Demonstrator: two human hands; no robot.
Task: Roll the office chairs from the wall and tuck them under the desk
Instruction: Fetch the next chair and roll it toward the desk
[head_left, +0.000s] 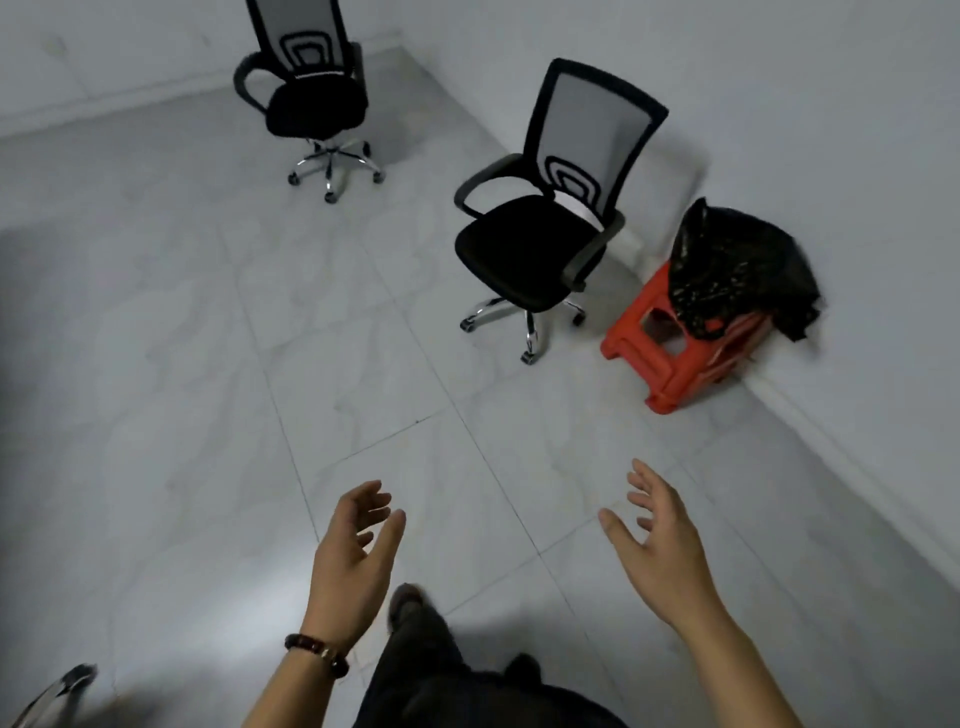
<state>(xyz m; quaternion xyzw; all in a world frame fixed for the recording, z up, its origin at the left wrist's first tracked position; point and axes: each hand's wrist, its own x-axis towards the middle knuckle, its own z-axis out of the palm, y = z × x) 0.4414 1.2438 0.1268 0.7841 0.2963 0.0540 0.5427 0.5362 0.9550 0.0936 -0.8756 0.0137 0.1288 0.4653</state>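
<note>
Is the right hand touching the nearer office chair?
Apart. The head view shows the right hand open, with floor tiles between it and the nearer office chair.

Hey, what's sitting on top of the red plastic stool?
A crumpled black plastic bag lies on the red plastic stool, covering its wall-side top; the bag's contents are hidden.

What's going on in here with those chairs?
A person stands facing two black office chairs, holding neither. The left hand and right hand are stretched out in front, open and empty. The nearer chair stands by the wall, beside a red stool with a black bag on top; the farther chair stands further back. No desk is in view.
</note>
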